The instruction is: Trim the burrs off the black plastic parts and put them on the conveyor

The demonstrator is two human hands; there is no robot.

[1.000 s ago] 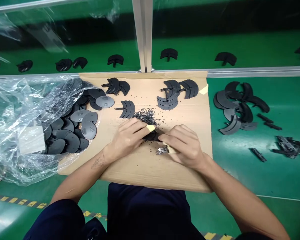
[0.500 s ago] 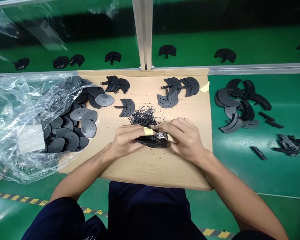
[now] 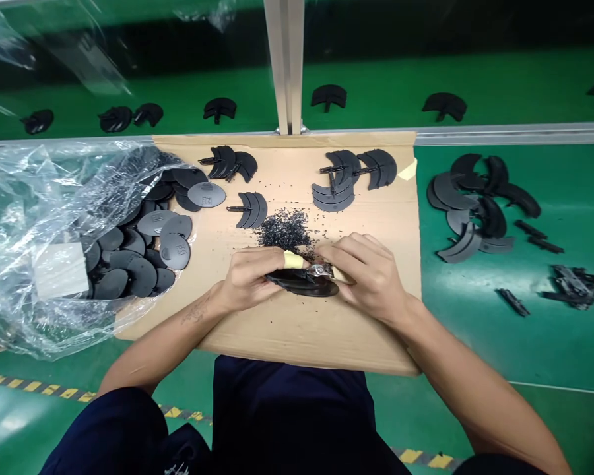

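My left hand (image 3: 250, 277) is closed round a flat black plastic disc (image 3: 304, 285), held edge-on just above a sheet of cardboard (image 3: 287, 323); a yellow wrap covers one fingertip. My right hand (image 3: 369, 274) is closed on a small metal blade (image 3: 321, 269) that rests on the disc's upper edge. A heap of black shavings (image 3: 284, 231) lies on the cardboard just beyond both hands.
A clear plastic bag (image 3: 39, 251) spills several grey-black discs (image 3: 143, 254) at left. Trimmed crescent pieces (image 3: 349, 178) lie at the cardboard's far edge, more (image 3: 470, 204) on the green table at right with black strips (image 3: 574, 287). A metal post (image 3: 286, 66) stands ahead; parts lie on the conveyor (image 3: 329, 95) beyond.
A second ago the disc lay hidden under both hands and the blade sat low by my right wrist. Now the disc is raised edge-on and the blade is at its top edge.
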